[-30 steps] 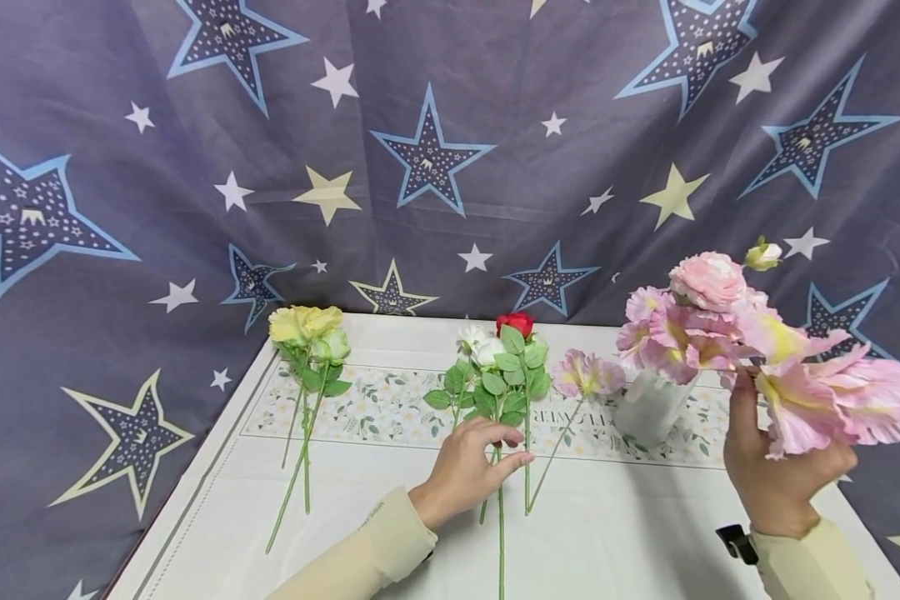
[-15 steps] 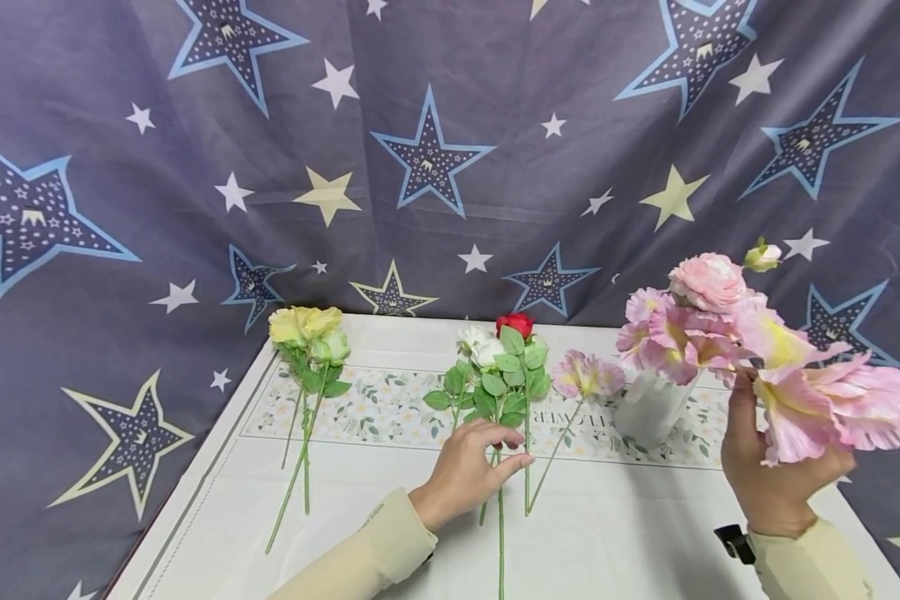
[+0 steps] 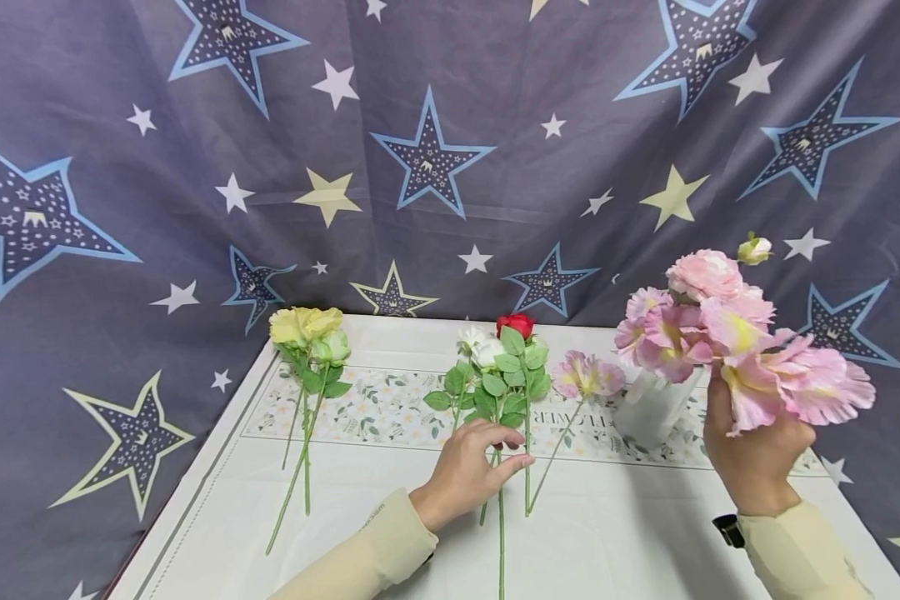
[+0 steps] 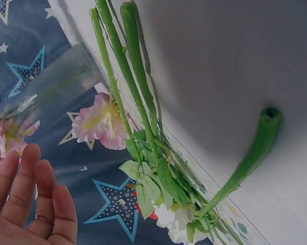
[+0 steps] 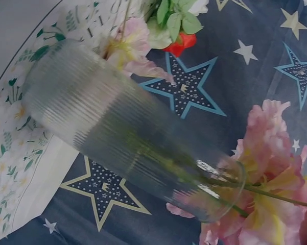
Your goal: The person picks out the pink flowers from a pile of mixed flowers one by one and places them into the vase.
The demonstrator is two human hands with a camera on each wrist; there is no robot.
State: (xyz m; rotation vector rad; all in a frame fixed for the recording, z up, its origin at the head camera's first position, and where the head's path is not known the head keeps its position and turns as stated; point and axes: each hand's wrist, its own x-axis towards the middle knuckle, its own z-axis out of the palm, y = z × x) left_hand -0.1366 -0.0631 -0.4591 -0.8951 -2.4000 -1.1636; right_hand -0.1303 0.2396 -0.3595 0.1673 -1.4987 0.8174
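Observation:
Over the right side of the table my right hand holds a ruffled pink flower with a yellow throat, its blossom overlapping the fingers. A clear ribbed vase stands beside that hand. In the right wrist view a thin stem reaches to its mouth. Pink blossoms, a pale pink ranunculus-like bloom and a small bud rise above the vase. My left hand hovers around the stems of a middle group with a red rose and white flowers; its fingers are loosely bent, holding nothing.
Yellow and pale green flowers lie at the left of the white table. A single pink flower lies between the middle group and the vase. Behind the table hangs a dark star-patterned curtain.
My right hand has moved left toward the vase, carrying the pink flower with it. The bud above the vase has shifted slightly left. My left hand stays in place.

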